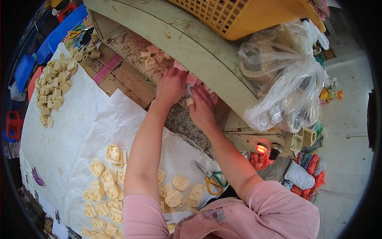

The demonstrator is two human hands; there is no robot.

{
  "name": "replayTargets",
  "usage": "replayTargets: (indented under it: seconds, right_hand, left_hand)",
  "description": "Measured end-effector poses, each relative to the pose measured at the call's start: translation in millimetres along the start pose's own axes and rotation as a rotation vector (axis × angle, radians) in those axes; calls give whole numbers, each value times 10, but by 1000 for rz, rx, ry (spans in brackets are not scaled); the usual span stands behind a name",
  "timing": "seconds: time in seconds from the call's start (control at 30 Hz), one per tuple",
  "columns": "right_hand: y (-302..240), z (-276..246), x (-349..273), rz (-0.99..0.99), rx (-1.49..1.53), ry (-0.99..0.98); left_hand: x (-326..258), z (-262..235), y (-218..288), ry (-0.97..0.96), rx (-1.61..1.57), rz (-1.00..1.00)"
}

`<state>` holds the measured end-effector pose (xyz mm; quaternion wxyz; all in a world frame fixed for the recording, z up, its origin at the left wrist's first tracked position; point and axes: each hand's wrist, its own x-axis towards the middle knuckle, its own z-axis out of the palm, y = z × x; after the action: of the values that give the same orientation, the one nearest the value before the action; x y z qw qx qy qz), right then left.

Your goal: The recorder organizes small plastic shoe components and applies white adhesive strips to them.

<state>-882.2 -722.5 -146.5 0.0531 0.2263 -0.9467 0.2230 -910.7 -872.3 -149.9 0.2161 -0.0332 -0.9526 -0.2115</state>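
Both hands reach into the low opening under a pale green shelf board (175,30), close together among flat pink pieces (192,79). My left hand (172,85) is closed, its fingertips bent down at the pieces and partly hidden. Beside it on the right, my right hand (202,107) has curled fingers over more pink pieces, and a tan band wraps one digit. Something small and greyish-white shows between the hands; its kind is too unclear to tell. Several loose pink pieces (151,63) lie left of my left hand on the stained surface.
A white sheet (95,115) carries cream moulded plastic parts (112,189) and a heap of smaller cream pieces (53,85). Scissors (215,180) with green and orange handles lie by my right forearm. Above stand a yellow basket (223,20) and a clear plastic bag (278,75). A red lamp (261,148) glows.
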Motion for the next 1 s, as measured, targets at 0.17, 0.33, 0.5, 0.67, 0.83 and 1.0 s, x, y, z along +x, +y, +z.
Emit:
replayTargets:
  seconds: [0.17, 0.33, 0.5, 0.67, 0.83, 1.0]
  right_hand:
    - [-76, -33, -124, -63, 87, 46]
    - [-21, -106, -296, -101, -73, 208]
    - [35, -62, -149, 64, 112, 47]
    - [-43, -27, -31, 73, 31, -8]
    - [-100, -100, -28, 77, 155, -2]
    - [-154, -116, -116, 90, 118, 32]
  left_hand:
    - [-91, -42, 22, -18, -73, -67]
    - [-104, -153, 120, 21, -118, -47]
    - [-132, -137, 197, -122, -42, 97]
    - [-132, -70, 105, -11, -126, 87]
    - [-112, 82, 71, 18, -303, -14]
    - [-139, -133, 179, 95, -320, -49]
